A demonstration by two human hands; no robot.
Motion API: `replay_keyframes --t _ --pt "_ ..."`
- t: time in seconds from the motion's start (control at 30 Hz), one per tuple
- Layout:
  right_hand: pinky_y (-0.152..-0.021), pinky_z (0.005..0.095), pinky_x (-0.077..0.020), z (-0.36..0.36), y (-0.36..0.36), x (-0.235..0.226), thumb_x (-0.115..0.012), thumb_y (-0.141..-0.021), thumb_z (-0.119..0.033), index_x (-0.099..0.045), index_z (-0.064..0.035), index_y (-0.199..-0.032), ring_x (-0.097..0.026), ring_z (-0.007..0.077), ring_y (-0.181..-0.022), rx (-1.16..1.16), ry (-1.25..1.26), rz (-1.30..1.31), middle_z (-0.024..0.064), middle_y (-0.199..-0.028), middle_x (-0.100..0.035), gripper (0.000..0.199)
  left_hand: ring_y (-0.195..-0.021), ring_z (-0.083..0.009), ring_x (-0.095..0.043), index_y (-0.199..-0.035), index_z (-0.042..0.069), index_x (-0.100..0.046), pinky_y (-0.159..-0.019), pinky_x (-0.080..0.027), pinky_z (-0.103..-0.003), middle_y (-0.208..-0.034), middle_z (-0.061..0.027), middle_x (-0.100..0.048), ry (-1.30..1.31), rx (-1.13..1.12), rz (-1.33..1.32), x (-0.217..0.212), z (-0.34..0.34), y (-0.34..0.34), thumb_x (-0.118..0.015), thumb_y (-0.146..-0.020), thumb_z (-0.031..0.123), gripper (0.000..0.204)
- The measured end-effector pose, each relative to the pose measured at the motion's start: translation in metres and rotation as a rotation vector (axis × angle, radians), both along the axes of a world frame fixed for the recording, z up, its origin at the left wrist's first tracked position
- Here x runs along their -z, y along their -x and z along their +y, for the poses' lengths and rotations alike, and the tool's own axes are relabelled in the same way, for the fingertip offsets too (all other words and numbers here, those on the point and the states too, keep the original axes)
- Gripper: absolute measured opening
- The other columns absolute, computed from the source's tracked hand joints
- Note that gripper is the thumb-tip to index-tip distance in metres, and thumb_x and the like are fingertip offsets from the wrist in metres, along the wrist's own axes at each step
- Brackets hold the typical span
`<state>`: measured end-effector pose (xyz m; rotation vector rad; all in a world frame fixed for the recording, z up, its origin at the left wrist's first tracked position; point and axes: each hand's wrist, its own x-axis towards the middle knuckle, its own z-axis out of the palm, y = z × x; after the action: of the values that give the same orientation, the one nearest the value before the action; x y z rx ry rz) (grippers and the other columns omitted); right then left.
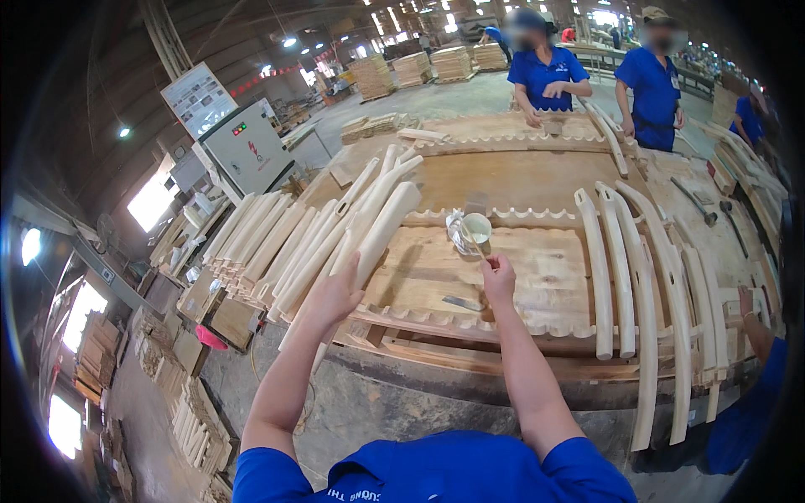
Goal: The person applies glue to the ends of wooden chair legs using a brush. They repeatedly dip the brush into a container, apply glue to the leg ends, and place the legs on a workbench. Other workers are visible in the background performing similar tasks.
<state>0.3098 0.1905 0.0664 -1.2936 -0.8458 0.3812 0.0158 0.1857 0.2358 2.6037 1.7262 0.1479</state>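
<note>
My left hand lies against a pale curved wooden piece, its fingers stretched along the wood and the thumb apart. Several similar pieces lean beside it. Between its fingers, my right hand pinches a thin stick, whose far end reaches to a small white cup. Crumpled white wrapping sits against the cup's left side. A putty knife lies on the wooden board, left of my right hand. Behind the cup stands a flat greyish blade-like thing, partly hidden.
Scalloped wooden rails cross the bench. Curved wooden pieces rest on them at right, near a person's hand. Hammers lie farther right. Two people stand across the bench. Stacked wood and a control cabinet are at left.
</note>
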Motion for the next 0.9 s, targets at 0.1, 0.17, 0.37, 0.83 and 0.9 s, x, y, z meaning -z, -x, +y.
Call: replay_keyframes --t 0.1,0.17,0.37,0.83,0.9 --pt "-0.062 0.0314 -0.0469 0.005 -0.001 -0.001 -0.062 -0.076 -0.016 -0.059 -0.0024 -0.081 -0.060 0.0190 -0.064 0.004 0.020 0.017 0.0085 -0.070 -0.062 0.015 -0.080 -0.0381 -0.060 -0.140 0.016 -0.020 -0.073 -0.048 -0.046 -0.087 -0.0240 -0.061 0.107 0.026 0.138 0.022 0.001 -0.011 -0.060 -0.074 0.020 0.078" --pt "-0.062 0.0314 -0.0469 0.000 0.004 0.003 -0.061 -0.077 -0.016 -0.059 -0.0023 -0.082 -0.060 0.0192 -0.064 0.033 0.040 -0.001 0.0087 -0.070 -0.063 0.015 -0.078 -0.0371 -0.060 -0.140 0.016 -0.021 -0.072 -0.048 -0.046 -0.086 -0.0233 -0.061 0.140 0.034 0.178 0.026 0.005 -0.009 -0.060 -0.074 0.021 0.077" --pt "-0.062 0.0316 -0.0469 0.004 0.002 0.001 -0.059 -0.078 -0.017 -0.059 -0.0027 -0.082 -0.060 0.0207 -0.064 0.069 0.015 0.015 0.0094 -0.069 -0.062 0.015 -0.071 -0.0271 -0.062 -0.135 0.010 -0.026 -0.060 -0.050 -0.041 -0.081 -0.0183 -0.061 0.047 0.018 -0.312 0.023 -0.013 0.015 -0.062 -0.075 0.017 0.070" --pt "-0.063 0.0310 -0.0458 0.010 -0.008 0.009 -0.059 -0.081 -0.017 -0.059 -0.0022 -0.087 -0.059 0.0189 -0.067 0.143 0.065 -0.083 0.0094 -0.074 -0.062 0.016 -0.054 -0.0143 -0.046 -0.122 0.018 -0.034 -0.062 -0.040 -0.031 -0.072 -0.0059 -0.047 1.436 0.228 -1.874 0.228 -0.124 -0.007 -0.062 -0.077 0.033 0.055" --pt "-0.062 0.0287 -0.0453 0.007 -0.011 0.006 -0.059 -0.082 -0.015 -0.059 -0.0023 -0.088 -0.057 0.0150 -0.066 0.126 0.031 -0.063 0.0067 -0.073 -0.062 0.014 -0.054 -0.0140 -0.046 -0.120 0.016 -0.034 -0.063 -0.040 -0.031 -0.072 -0.0056 -0.047 1.476 0.228 -1.822 0.231 -0.128 -0.021 -0.062 -0.077 0.035 0.054"
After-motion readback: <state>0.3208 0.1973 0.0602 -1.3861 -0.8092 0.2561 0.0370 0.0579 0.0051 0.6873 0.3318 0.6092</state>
